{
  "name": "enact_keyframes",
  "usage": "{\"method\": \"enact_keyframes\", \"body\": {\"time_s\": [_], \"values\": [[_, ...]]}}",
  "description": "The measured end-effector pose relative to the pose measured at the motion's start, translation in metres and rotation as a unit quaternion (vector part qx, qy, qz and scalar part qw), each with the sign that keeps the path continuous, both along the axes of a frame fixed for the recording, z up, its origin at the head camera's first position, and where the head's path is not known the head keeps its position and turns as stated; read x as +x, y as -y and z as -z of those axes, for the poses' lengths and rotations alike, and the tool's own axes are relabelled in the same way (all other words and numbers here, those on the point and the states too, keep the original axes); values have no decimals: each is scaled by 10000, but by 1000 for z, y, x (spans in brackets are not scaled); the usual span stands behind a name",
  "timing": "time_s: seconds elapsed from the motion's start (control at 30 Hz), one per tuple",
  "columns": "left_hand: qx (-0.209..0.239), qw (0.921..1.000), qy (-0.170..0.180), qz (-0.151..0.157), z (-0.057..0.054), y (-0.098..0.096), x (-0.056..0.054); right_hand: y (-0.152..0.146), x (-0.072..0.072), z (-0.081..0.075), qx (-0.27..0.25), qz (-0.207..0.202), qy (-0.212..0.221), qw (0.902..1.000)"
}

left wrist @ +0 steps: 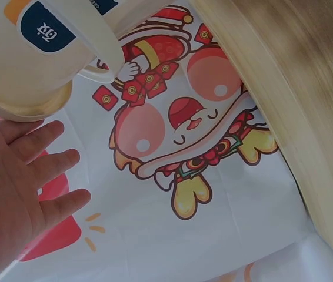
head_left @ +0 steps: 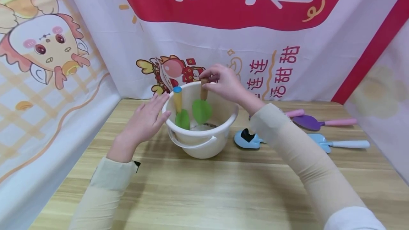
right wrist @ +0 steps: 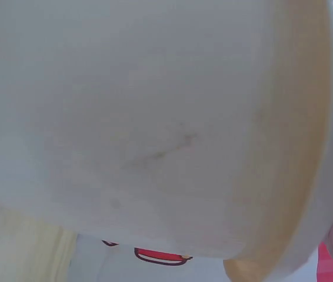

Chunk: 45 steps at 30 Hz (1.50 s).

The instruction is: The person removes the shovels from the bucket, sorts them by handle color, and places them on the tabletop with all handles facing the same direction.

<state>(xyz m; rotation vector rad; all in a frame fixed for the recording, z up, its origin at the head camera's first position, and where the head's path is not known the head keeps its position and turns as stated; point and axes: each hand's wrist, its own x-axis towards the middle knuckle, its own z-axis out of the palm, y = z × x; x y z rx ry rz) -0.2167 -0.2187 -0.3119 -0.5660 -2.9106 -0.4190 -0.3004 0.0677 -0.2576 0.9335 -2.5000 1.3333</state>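
Note:
A white bucket [head_left: 204, 151] stands upright on the table, its white bail handle hanging at the front. My right hand [head_left: 225, 82] is over the far rim and pinches the brown handle of a green trowel [head_left: 202, 111], whose blade points down inside the bucket. Another green trowel [head_left: 183, 119], with a yellow handle and blue end cap, leans inside against the left wall. Fingers straight, my left hand [head_left: 145, 118] lies at the bucket's left rim. The left wrist view shows that hand [left wrist: 13, 188] spread beside the rim; the bucket wall [right wrist: 155, 106] fills most of the right wrist view.
Right of the bucket lie a light-blue shovel [head_left: 246, 143] with a black patch, another light-blue tool [head_left: 348, 144], a purple spade [head_left: 307, 122] with a pink handle, and a pink handle [head_left: 295, 113] partly behind my sleeve. Printed cloth [head_left: 204, 40] hangs behind the wooden table [head_left: 204, 194].

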Motion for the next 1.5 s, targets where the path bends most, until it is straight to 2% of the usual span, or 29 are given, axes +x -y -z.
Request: {"method": "enact_keyframes", "body": {"time_s": [0.33, 0.8, 0.97, 1.2, 1.5], "values": [[40, 10000, -40, -24, -4, -2, -2, -12, 6, -9, -256, 6, -359, 9990], [29, 10000, -41, -17, -4, -4, -4, -30, 15, -6, -990, -7, -891, 9911], [26, 10000, 12, -37, -4, -5, -3, -36, 20, -3, -1173, 51, -1269, 9849], [45, 10000, 58, -38, -3, -6, -2, -42, 25, 0, -1648, -72, -1771, 9703], [59, 10000, 37, -42, -1, -7, -2, -54, 38, -3, -2210, -55, -1514, 9634]]}}
